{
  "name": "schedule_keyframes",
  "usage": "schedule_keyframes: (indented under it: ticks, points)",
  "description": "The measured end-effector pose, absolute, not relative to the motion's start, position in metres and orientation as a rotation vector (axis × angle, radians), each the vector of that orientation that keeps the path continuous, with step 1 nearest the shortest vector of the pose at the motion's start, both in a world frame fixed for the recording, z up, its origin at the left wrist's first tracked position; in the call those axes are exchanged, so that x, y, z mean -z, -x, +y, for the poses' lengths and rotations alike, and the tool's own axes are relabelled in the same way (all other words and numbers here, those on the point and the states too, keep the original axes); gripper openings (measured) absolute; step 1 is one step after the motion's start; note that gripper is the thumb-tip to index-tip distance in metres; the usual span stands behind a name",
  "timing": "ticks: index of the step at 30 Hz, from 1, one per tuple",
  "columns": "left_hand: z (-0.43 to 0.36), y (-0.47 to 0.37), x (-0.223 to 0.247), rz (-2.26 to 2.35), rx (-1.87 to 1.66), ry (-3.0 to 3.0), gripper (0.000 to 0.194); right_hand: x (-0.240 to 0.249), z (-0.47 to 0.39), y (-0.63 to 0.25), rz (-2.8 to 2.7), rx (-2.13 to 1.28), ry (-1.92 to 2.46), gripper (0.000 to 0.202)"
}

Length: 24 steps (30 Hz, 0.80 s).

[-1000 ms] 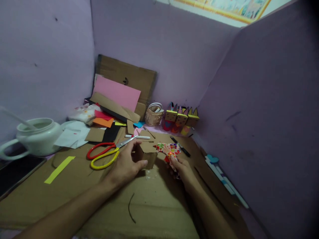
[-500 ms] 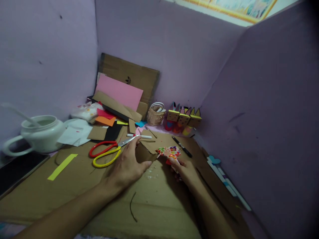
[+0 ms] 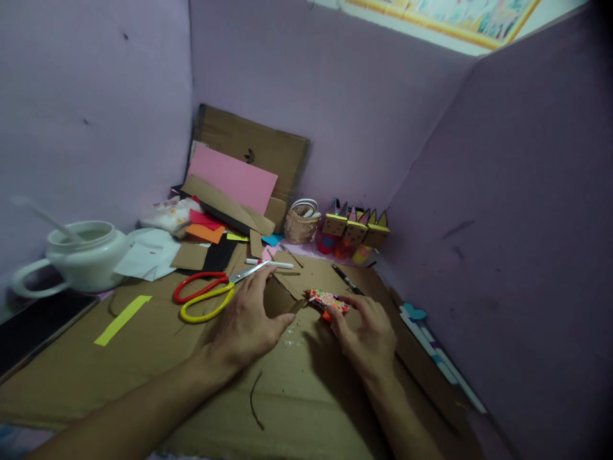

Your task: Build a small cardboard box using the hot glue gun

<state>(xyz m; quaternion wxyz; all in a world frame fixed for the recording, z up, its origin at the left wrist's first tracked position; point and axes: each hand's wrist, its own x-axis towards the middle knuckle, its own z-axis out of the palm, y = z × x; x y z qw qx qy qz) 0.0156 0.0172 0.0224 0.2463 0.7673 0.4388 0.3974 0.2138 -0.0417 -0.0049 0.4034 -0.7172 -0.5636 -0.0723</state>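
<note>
My left hand [image 3: 251, 316] spans a brown cardboard piece [image 3: 282, 299], fingertips at its far side and thumb at its near side. Scissors [image 3: 207, 299] with one red and one yellow handle lie just left of that hand, their blades partly behind its fingers. My right hand [image 3: 368, 329] is closed around a small floral-patterned glue gun [image 3: 329, 300] with an orange-red trigger. Its dark nozzle points left, close to the cardboard piece. The palm hides the handle. A black marker [image 3: 345, 278] lies beyond my right hand.
A white pot [image 3: 86, 255] and a dark phone [image 3: 43, 332] are at left, near a yellow strip [image 3: 123, 321]. Coloured paper and a pink sheet [image 3: 234, 179] are piled behind. A small basket [image 3: 302, 222] and cat-eared cardboard holders [image 3: 355, 231] stand at the back; white sticks [image 3: 435, 348] lie right.
My right hand has shifted up and over the glue gun, which is now tilted and turned in the fingers. The left hand stays at the cardboard piece. The view has shifted slightly.
</note>
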Motion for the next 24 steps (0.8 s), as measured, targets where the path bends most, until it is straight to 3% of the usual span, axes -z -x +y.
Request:
schedule_keyframes:
  ticks: [3,7,15,24]
  points:
    - [0.015,-0.017,-0.021,1.142,-1.097,-2.053,0.067,0.012,-0.045,-0.196,-1.650,-0.152,1.407,0.057]
    - [0.012,-0.021,-0.018,1.113,-1.102,-1.946,0.067,0.015,-0.045,-0.179,-1.884,-0.032,1.316,0.084]
    - [0.001,-0.028,-0.023,1.222,-0.890,-1.917,0.070,0.020,-0.044,-0.169,-1.867,0.060,1.311,0.081]
    - [0.015,-0.020,-0.017,0.985,-0.982,-1.690,0.065,0.018,-0.044,-0.174,-1.668,-0.214,1.223,0.067]
